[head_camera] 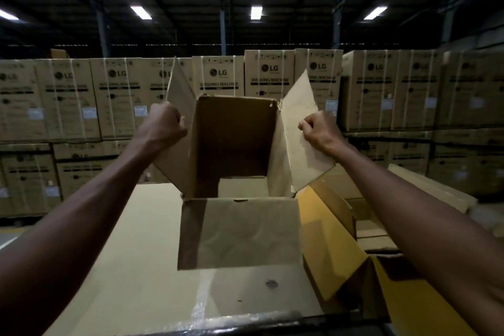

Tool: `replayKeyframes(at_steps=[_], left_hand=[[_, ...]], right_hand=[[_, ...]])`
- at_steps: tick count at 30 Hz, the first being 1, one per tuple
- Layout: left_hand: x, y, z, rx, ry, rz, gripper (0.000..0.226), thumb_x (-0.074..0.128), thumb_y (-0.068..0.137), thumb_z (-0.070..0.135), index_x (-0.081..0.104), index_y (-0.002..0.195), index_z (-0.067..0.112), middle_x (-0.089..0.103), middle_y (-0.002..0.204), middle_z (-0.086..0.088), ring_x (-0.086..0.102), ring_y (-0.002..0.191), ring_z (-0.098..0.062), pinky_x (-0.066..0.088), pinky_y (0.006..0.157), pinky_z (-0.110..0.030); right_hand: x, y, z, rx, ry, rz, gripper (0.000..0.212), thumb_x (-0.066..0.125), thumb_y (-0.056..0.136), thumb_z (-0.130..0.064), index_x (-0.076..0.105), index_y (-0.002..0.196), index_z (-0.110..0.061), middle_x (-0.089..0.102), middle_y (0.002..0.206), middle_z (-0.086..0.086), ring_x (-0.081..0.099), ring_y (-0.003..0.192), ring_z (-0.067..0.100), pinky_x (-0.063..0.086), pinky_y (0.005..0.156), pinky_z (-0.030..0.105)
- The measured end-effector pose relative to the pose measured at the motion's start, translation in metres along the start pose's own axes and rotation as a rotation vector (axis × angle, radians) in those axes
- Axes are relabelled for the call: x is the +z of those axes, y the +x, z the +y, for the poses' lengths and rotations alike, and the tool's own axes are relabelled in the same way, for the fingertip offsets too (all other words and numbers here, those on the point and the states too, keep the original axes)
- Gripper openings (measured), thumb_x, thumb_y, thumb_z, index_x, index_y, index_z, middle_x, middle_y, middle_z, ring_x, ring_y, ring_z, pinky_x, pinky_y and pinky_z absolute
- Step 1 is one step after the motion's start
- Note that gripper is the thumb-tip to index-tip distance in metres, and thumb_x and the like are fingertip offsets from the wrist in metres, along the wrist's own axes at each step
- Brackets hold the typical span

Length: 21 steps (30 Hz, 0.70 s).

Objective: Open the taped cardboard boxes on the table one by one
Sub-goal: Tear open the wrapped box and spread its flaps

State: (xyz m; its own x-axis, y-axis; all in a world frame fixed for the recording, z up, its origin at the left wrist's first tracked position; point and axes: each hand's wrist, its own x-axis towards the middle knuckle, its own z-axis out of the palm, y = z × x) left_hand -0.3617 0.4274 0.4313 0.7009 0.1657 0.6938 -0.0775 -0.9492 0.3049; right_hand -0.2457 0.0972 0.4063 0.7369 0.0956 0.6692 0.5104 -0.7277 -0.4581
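Note:
A brown cardboard box (234, 142) stands open on the cardboard-covered table (131, 267), its inside dark and bare as far as I can see. My left hand (163, 124) grips the edge of the box's left flap (181, 90), which stands up and outward. My right hand (317, 129) pinches the right flap (300, 106), spread outward too. The near flap (240, 232) hangs down toward me over the box front.
More opened cardboard boxes (335, 226) lie to the right of the held box, some with yellowish sides. A wall of stacked washing machine cartons (267, 76) fills the background. Clear tape (199, 305) runs across the table sheet near its front edge.

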Motion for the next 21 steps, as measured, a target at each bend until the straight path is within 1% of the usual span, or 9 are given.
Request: replayKeyframes(at_steps=[2, 6, 8, 9, 10, 12, 16, 19, 21], left_hand=[[-0.002, 0.002, 0.030, 0.039, 0.000, 0.047, 0.030, 0.058, 0.100, 0.013, 0.064, 0.071, 0.004, 0.064, 0.071, -0.013, 0.062, 0.055, -0.023, 0.044, 0.044, -0.022], [0.007, 0.014, 0.091, 0.085, -0.004, 0.165, 0.040, 0.057, 0.100, 0.013, 0.055, 0.060, 0.013, 0.058, 0.060, -0.008, 0.052, 0.043, -0.013, 0.035, 0.039, -0.016], [0.018, 0.021, 0.124, 0.104, -0.005, 0.189, 0.037, 0.058, 0.100, 0.015, 0.059, 0.063, 0.011, 0.061, 0.064, -0.010, 0.052, 0.043, -0.011, 0.036, 0.039, -0.016], [0.024, 0.024, 0.142, 0.122, -0.004, 0.186, 0.034, 0.058, 0.100, 0.015, 0.061, 0.067, 0.008, 0.063, 0.068, -0.010, 0.052, 0.045, -0.009, 0.037, 0.038, -0.014], [0.031, 0.025, 0.161, 0.137, -0.003, 0.184, 0.032, 0.058, 0.100, 0.014, 0.063, 0.070, 0.005, 0.062, 0.069, -0.008, 0.052, 0.045, -0.007, 0.036, 0.037, -0.011], [0.045, 0.030, 0.197, 0.144, -0.006, 0.192, 0.036, 0.058, 0.100, 0.014, 0.060, 0.064, 0.007, 0.059, 0.063, -0.006, 0.052, 0.044, -0.009, 0.035, 0.034, -0.011], [0.075, 0.042, 0.258, 0.125, -0.037, 0.193, 0.044, 0.057, 0.099, 0.019, 0.058, 0.057, 0.005, 0.060, 0.060, -0.013, 0.057, 0.044, -0.021, 0.037, 0.039, -0.020], [0.096, 0.050, 0.301, 0.140, -0.050, 0.208, 0.048, 0.058, 0.097, 0.018, 0.051, 0.051, 0.012, 0.051, 0.053, -0.005, 0.049, 0.040, -0.015, 0.032, 0.039, -0.019], [0.110, 0.052, 0.328, 0.171, -0.074, 0.202, 0.046, 0.057, 0.098, 0.016, 0.051, 0.052, 0.015, 0.051, 0.052, -0.002, 0.052, 0.041, -0.015, 0.031, 0.038, -0.016]], right_hand=[[-0.023, 0.005, 0.018, -0.051, 0.010, 0.054, 0.032, 0.059, 0.103, -0.018, 0.073, 0.080, -0.001, 0.072, 0.077, 0.016, 0.070, 0.071, 0.027, 0.062, 0.069, 0.047], [-0.074, 0.021, 0.062, -0.115, 0.022, 0.127, 0.030, 0.058, 0.103, -0.017, 0.075, 0.090, 0.004, 0.074, 0.082, 0.016, 0.072, 0.073, 0.026, 0.062, 0.071, 0.047], [-0.102, 0.030, 0.087, -0.138, 0.025, 0.147, 0.028, 0.057, 0.104, -0.017, 0.076, 0.093, 0.002, 0.073, 0.079, 0.012, 0.068, 0.066, 0.017, 0.059, 0.062, 0.025], [-0.116, 0.033, 0.099, -0.142, 0.015, 0.152, 0.027, 0.057, 0.104, -0.017, 0.076, 0.095, 0.000, 0.070, 0.077, 0.009, 0.062, 0.061, 0.009, 0.049, 0.053, 0.012], [-0.130, 0.036, 0.113, -0.137, 0.006, 0.160, 0.026, 0.057, 0.104, -0.017, 0.076, 0.097, -0.002, 0.070, 0.078, 0.008, 0.058, 0.059, 0.003, 0.041, 0.048, 0.008], [-0.159, 0.042, 0.141, -0.115, 0.005, 0.177, 0.025, 0.056, 0.105, -0.019, 0.076, 0.103, -0.003, 0.072, 0.084, 0.011, 0.054, 0.060, 0.000, 0.036, 0.047, 0.011], [-0.213, 0.049, 0.197, -0.110, -0.024, 0.196, 0.027, 0.056, 0.105, -0.019, 0.076, 0.101, -0.001, 0.071, 0.084, 0.013, 0.054, 0.060, 0.004, 0.036, 0.049, 0.017], [-0.244, 0.053, 0.232, -0.126, -0.026, 0.203, 0.026, 0.055, 0.105, -0.018, 0.074, 0.104, 0.000, 0.073, 0.090, 0.017, 0.057, 0.062, 0.007, 0.042, 0.052, 0.021], [-0.261, 0.056, 0.255, -0.126, -0.054, 0.224, 0.025, 0.056, 0.105, -0.017, 0.074, 0.103, 0.000, 0.074, 0.090, 0.017, 0.058, 0.063, 0.010, 0.042, 0.053, 0.019]])
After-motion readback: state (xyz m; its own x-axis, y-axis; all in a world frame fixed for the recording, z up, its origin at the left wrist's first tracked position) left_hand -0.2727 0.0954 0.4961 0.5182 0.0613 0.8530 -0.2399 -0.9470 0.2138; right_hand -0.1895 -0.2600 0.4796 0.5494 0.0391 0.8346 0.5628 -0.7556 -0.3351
